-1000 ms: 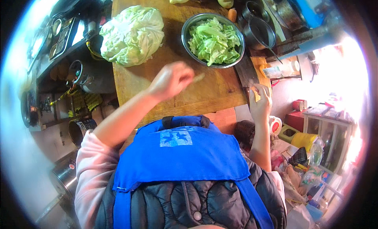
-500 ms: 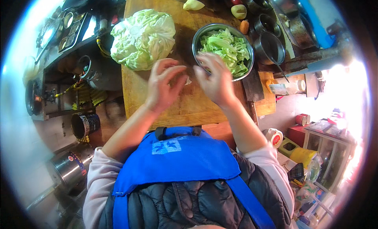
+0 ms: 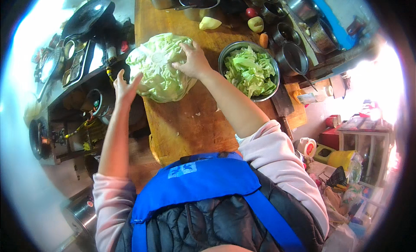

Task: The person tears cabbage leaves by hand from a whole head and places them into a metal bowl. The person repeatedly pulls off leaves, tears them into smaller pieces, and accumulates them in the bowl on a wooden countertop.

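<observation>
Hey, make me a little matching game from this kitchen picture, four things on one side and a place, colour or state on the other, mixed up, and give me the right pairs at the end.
Things:
1. cabbage
2. bowl
3. carrot
4. right hand

Descriptions:
A. orange, just past the far rim of the metal container
B. fingers spread, over a big vegetable
C. filled with loose green leaves
D. pale green and round, at the left edge of the table

Right pairs: 1-D, 2-C, 3-A, 4-B

Kitchen; dark wok [image 3: 89,18], saucepans [image 3: 294,58], cabbage [image 3: 159,70]
</observation>
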A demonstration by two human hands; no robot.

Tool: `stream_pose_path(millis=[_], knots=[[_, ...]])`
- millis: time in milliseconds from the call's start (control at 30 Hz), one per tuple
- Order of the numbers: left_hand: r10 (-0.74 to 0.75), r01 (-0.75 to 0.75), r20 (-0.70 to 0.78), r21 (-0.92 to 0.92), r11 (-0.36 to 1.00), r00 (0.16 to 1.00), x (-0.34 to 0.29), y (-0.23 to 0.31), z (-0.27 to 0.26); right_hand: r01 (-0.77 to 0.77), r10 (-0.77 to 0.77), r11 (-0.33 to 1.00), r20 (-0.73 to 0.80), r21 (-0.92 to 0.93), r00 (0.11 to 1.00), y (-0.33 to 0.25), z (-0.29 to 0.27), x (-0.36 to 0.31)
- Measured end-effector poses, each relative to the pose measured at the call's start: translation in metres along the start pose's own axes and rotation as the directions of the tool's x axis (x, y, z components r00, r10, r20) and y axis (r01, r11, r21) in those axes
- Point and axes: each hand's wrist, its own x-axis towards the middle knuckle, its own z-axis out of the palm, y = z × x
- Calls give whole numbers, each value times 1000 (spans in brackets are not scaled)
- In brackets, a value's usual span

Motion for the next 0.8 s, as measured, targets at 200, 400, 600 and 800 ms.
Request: stream_pose_path(millis=[200, 400, 600, 800], knots=[[-70, 382, 509, -540, 750, 858, 67, -15, 16, 18, -16, 993, -14, 112, 1000, 14, -3, 8], [-52, 265, 365, -566, 780, 930, 42, -9, 1, 83, -67, 977, -85, 197, 994, 8, -12, -25], [152, 8, 172, -689, 724, 973, -47, -7, -36, 341, -262, 901, -288, 269, 921, -9, -8, -85], [303, -288, -92, -650, 703, 949, -98, 13, -29, 240, -204, 962, -242, 130, 949, -31, -42, -127]])
